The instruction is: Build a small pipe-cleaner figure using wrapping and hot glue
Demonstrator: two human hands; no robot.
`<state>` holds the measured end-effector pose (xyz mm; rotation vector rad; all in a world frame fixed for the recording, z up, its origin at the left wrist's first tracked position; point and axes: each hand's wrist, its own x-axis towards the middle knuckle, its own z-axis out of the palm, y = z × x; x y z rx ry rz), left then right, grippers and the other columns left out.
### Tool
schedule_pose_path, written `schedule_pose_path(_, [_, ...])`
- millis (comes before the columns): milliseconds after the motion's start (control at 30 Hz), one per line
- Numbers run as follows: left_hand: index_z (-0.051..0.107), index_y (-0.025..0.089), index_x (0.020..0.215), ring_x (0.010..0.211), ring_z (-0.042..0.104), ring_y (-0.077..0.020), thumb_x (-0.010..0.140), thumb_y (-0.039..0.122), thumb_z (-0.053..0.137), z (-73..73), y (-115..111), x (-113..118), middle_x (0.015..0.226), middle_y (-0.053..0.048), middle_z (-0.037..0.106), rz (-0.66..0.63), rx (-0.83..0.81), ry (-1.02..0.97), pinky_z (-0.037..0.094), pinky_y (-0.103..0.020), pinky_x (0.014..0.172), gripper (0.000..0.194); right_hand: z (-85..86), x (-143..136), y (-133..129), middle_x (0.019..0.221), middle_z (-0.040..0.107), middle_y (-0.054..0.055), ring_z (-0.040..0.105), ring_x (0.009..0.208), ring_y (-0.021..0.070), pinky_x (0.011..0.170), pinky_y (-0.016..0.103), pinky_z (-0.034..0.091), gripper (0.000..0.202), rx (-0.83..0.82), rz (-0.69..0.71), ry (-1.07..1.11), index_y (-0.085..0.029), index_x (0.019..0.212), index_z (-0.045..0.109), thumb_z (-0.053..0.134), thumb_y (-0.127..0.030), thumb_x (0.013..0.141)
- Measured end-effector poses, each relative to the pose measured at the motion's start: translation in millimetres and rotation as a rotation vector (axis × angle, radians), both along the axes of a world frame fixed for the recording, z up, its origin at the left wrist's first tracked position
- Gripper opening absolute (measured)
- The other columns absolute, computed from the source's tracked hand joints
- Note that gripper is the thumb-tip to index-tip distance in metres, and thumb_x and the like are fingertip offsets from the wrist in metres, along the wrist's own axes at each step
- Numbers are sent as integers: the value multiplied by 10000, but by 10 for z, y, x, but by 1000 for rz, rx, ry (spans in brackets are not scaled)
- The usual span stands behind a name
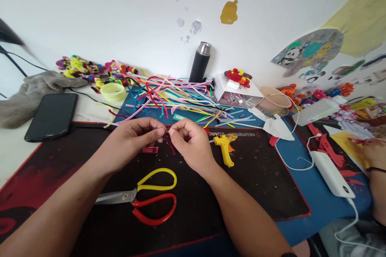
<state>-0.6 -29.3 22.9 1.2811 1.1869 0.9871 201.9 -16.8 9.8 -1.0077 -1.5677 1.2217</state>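
My left hand (137,138) and my right hand (193,142) meet above the black desk mat (247,196), thumbs and forefingers pinched together. Between the fingertips is a small dark red pipe cleaner piece (171,145), with one end hanging down; its upper part is hidden by the fingers. Below the hands lie scissors (130,196) with one yellow and one red handle, the blades pointing left beneath my left forearm. A yellow glue gun (224,150) rests right of my right hand. Partly behind my left hand is a small red-pink item (150,150).
Beyond the hands spreads a pile of colourful pipe cleaners (181,96), with a black thermos (200,62) behind. A phone (52,116) and tape roll (113,93) lie left. A white power bank (333,174) with cable and another person's arm (376,180) are at right.
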Motion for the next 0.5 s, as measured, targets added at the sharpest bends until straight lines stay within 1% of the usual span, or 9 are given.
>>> schedule_pose_path(133, [828, 179, 893, 693, 539, -138, 814, 618, 966, 12, -5, 5, 813, -9, 734, 12, 11, -10, 446, -260, 648, 467, -8, 0, 1, 624, 511, -86, 454, 554, 129, 573, 286, 393, 165, -13, -6, 10, -252, 874, 653, 717, -390, 937])
schedule_pose_path(333, [832, 194, 873, 670, 505, -136, 858, 592, 929, -7, -9, -5, 799, -2, 720, 3, 40, -4, 418, -266, 632, 410, -12, -21, -17, 627, 529, -79, 473, 556, 132, 577, 287, 407, 170, -7, -10, -10, -256, 866, 642, 704, -397, 937])
schedule_pose_path(500, [802, 198, 867, 648, 480, -129, 889, 556, 890, 19, -16, 20, 773, 20, 683, -10, 60, 19, 426, -267, 637, 369, -15, -22, -26, 628, 530, -79, 487, 561, 135, 571, 284, 402, 154, 5, -6, -23, -257, 882, 643, 699, -390, 937])
